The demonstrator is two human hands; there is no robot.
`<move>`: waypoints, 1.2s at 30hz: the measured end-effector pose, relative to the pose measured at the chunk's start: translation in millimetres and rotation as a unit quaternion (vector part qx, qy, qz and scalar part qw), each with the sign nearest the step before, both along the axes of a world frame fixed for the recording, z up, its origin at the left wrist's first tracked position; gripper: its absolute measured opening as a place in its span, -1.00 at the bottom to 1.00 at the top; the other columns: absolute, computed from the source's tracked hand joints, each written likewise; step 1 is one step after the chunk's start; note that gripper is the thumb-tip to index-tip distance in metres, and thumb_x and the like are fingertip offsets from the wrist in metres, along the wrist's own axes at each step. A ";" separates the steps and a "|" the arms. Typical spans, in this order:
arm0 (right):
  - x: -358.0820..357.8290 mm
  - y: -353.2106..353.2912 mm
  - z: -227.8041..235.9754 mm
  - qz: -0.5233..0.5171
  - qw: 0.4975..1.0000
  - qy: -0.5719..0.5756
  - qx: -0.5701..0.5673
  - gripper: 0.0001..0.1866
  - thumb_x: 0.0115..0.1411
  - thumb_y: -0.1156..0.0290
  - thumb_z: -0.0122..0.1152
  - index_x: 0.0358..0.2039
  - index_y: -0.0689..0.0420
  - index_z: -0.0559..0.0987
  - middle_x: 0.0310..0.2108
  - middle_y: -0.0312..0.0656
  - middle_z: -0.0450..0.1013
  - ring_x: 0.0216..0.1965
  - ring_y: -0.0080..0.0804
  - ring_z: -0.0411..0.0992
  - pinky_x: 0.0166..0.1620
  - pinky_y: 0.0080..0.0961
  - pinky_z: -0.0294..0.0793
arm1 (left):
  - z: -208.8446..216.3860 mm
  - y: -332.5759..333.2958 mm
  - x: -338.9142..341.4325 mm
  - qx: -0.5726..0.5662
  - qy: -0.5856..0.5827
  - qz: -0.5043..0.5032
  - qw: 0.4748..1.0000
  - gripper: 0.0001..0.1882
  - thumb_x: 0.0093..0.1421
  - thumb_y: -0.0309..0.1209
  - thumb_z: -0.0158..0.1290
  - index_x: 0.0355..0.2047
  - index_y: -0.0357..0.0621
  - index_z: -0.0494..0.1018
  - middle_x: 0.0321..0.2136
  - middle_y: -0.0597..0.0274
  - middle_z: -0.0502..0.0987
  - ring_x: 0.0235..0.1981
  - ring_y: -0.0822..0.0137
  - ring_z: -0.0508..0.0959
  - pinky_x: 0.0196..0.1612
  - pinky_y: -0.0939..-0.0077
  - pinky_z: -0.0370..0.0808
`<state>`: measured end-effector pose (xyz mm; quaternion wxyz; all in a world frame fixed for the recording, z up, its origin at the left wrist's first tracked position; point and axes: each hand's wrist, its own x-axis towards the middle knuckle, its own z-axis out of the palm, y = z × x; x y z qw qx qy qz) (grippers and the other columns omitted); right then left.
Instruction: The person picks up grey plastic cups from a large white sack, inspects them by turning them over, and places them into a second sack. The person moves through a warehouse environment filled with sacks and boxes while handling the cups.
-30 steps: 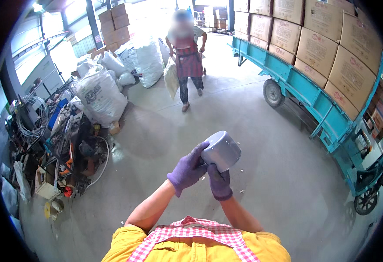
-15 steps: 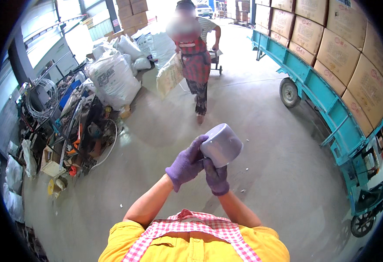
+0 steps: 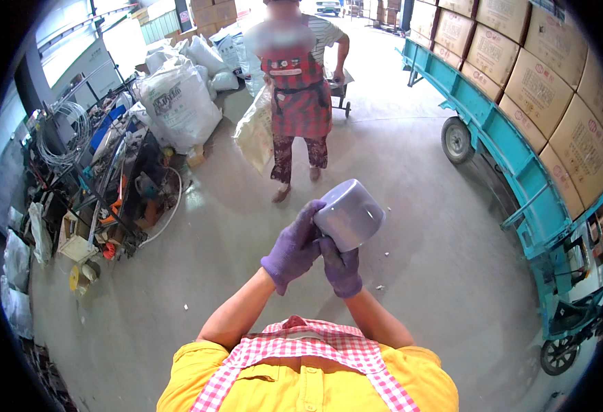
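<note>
A glossy grey-lilac bowl [image 3: 351, 215], deep and round-cornered, is held tilted in front of my chest, with its smooth outer side showing. My left hand [image 3: 293, 248], in a purple knit glove, is closed on its left edge, thumb up along the side. Below it, my right hand [image 3: 341, 268], in a darker-stained purple glove, grips the lower edge. The bowl hides most fingertips of both hands. Its inside cannot be made out.
Ahead, a person [image 3: 300, 103] in a red checked apron carries a pale sack [image 3: 254, 134] and pulls a small cart [image 3: 346, 108]. Right: a teal trailer [image 3: 480, 147] stacked with cartons [image 3: 538, 89]. Left: white bulk bags [image 3: 177, 103] and a scrap pile [image 3: 119, 185].
The person ahead has walked closer to me with the sack and cart. My hands keep hold of the bowl, which has shifted and tilted slightly upward in view.
</note>
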<state>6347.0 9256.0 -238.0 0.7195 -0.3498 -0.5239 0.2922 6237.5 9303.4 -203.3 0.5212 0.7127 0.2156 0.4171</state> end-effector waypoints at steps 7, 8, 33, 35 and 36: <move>-16.5 -7.3 -1.3 0.062 0.987 0.142 -0.042 -0.63 0.06 0.49 0.09 -0.08 0.22 0.34 -0.15 -0.25 0.35 -0.18 -0.49 0.32 -0.14 -0.53 0.33 | 13.6 -17.8 -15.6 0.099 0.094 0.119 0.984 -0.37 -0.12 -0.70 -0.08 0.04 -0.13 0.15 -0.62 0.19 0.29 -0.60 0.43 0.34 -0.49 0.59 0.32; -20.6 -9.3 -0.3 0.067 0.981 0.176 -0.047 -0.62 0.05 0.50 0.09 -0.07 0.22 0.34 -0.15 -0.25 0.34 -0.18 -0.49 0.33 -0.15 -0.54 0.34 | 13.1 -21.0 -16.7 0.106 0.080 0.120 0.984 -0.38 -0.13 -0.70 -0.08 0.03 -0.13 0.16 -0.62 0.17 0.29 -0.61 0.38 0.34 -0.50 0.56 0.32; 13.1 -25.6 -25.8 0.202 0.930 0.266 -0.155 -0.36 -0.12 0.55 0.23 0.02 0.22 0.23 -0.09 -0.19 0.31 -0.08 -0.38 0.31 -0.04 -0.42 0.33 | 16.3 -38.8 -38.0 0.252 0.223 0.102 0.936 -0.30 -0.08 -0.42 0.08 0.11 0.01 0.11 -0.70 0.07 0.40 -0.69 0.10 0.45 -0.60 0.29 0.37; 19.0 -32.1 -25.3 0.129 0.949 0.147 -0.246 -0.39 -0.10 0.60 0.18 0.03 0.20 0.24 -0.07 -0.18 0.30 -0.07 -0.38 0.30 -0.03 -0.43 0.32 | 13.9 -36.8 -38.3 0.238 0.268 0.097 0.929 -0.27 -0.05 -0.37 0.08 0.14 0.03 0.04 -0.70 0.07 0.41 -0.69 0.08 0.46 -0.60 0.25 0.38; 20.1 -31.6 -23.7 0.097 0.952 0.087 -0.277 -0.40 -0.08 0.62 0.16 0.03 0.19 0.24 -0.07 -0.17 0.29 -0.07 -0.38 0.30 -0.02 -0.43 0.32 | 13.1 -35.9 -39.8 0.234 0.288 0.100 0.923 -0.26 -0.04 -0.35 0.07 0.16 0.03 0.01 -0.70 0.07 0.41 -0.69 0.07 0.47 -0.61 0.24 0.38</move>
